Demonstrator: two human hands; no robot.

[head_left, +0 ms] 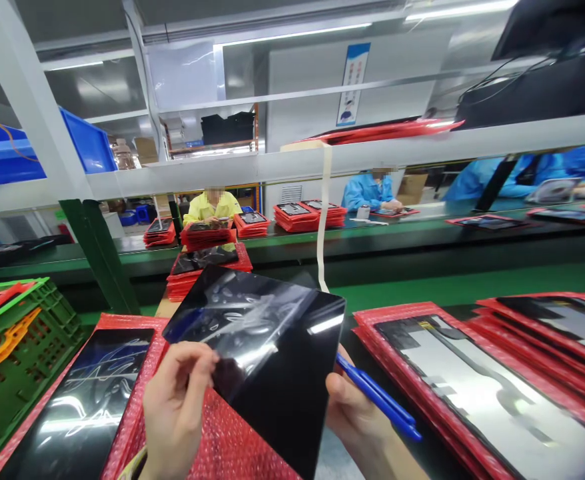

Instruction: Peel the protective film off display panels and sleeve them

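A black glass display panel (292, 360) is held up tilted in front of me. Clear protective film (242, 313) lies rumpled and glossy over its left and upper part, lifted in places. My left hand (180, 393) pinches at the film along the panel's lower left edge. At the right edge, my right hand (350, 407) grips the panel, its fingers partly hidden behind it. A blue pen (380, 397) is also held in that hand, pointing down to the right. Red bubble wrap (237, 440) lies beneath the panel.
On the left, a film-covered panel (87, 393) rests on red bubble wrap beside a green crate (47, 327). Panels with silver backs (477, 380) are stacked on the right. A white strip (323, 233) hangs from the shelf bar. Co-workers (370, 190) sit across the bench.
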